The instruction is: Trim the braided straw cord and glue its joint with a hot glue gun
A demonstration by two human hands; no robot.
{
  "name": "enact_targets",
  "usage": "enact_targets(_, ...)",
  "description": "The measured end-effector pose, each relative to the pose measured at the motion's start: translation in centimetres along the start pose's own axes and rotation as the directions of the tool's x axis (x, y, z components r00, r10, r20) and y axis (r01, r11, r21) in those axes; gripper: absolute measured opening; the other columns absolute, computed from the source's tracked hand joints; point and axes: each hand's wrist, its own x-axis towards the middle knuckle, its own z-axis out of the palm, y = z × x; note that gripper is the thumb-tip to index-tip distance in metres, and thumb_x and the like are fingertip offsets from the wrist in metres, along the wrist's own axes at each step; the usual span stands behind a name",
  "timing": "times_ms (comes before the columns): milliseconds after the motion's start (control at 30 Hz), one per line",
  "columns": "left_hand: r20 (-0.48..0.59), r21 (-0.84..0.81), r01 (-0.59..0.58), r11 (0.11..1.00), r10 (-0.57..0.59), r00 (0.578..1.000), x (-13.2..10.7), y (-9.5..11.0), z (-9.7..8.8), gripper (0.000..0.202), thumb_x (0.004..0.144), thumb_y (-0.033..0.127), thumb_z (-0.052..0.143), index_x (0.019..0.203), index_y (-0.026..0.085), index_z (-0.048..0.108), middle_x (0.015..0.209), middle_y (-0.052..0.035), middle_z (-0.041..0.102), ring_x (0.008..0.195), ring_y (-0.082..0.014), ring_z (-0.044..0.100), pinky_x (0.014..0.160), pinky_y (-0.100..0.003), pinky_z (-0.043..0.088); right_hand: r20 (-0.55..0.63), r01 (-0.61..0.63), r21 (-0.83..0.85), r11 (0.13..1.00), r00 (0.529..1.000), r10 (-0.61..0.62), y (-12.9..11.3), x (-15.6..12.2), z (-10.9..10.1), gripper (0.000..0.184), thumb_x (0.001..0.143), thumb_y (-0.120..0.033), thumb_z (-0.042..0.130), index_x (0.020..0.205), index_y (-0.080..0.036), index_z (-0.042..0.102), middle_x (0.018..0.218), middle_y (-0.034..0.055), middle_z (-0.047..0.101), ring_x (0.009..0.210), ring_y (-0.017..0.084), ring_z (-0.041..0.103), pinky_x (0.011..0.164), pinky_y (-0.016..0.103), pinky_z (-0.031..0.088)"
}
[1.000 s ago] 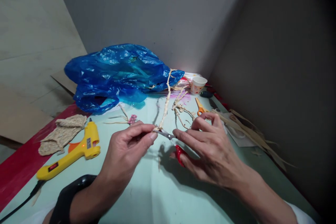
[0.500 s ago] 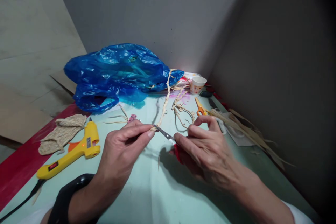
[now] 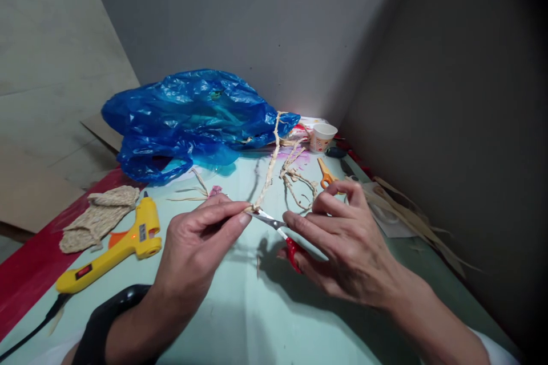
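Observation:
Between thumb and fingertips, my left hand (image 3: 201,239) pinches the near end of a pale, knobbly twisted-fibre stem (image 3: 269,168). The stem rises away from me towards the blue bag. My right hand (image 3: 342,239) holds red-handled scissors (image 3: 274,221), thumb in the lower loop and the other handle hidden behind the fingers. The blades are slightly apart at the stem's end, close to my left fingertips. Just beyond lies a loop of similar twisted fibre (image 3: 295,177) on the pale green table cover (image 3: 240,319).
A yellow glue gun (image 3: 115,251) with a black cord and a woven fibre piece (image 3: 98,217) lie left. Behind are a blue plastic bag (image 3: 197,114) and a paper cup (image 3: 323,137). Orange scissors (image 3: 325,171) and dry fibre strips (image 3: 411,217) lie right; a grey wall stands behind.
The scissors' handles have spread and the blades have parted at the stem's end, the red lower loop moving out from the right hand. The left hand keeps its pinch, nearly still.

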Motion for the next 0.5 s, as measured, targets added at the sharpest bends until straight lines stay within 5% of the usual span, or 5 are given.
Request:
enact_targets(267, -0.010, -0.014, 0.039, 0.999, -0.039, 0.999, 0.08, -0.14, -0.12, 0.024, 0.078, 0.018, 0.075, 0.085, 0.039, 0.084, 0.080, 0.0039, 0.077, 0.082, -0.0171, 0.065, 0.116, -0.041, 0.028, -0.005, 0.045, -0.053, 0.998, 0.999, -0.045, -0.33, -0.11, 0.79, 0.009, 0.091, -0.012, 0.054, 0.090, -0.017, 0.062, 0.055, -0.0023, 0.061, 0.057, 0.015, 0.045, 0.086, 0.041, 0.035)
enact_targets(500, -0.005, 0.102, -0.045, 0.994, 0.046, 0.999, 0.20, 0.29, -0.05, 0.025, 0.078, 0.017, 0.072, 0.084, 0.038, 0.084, 0.069, 0.0052, 0.072, 0.071, -0.0154, 0.063, 0.107, -0.035, 0.039, 0.010, 0.016, -0.030, 0.999, 1.000, -0.015, 0.01, -0.02, 0.27, 0.011, 0.090, -0.019, 0.059, 0.100, -0.016, 0.064, 0.061, -0.0004, 0.067, 0.066, 0.017, 0.051, 0.091, 0.044, 0.034)
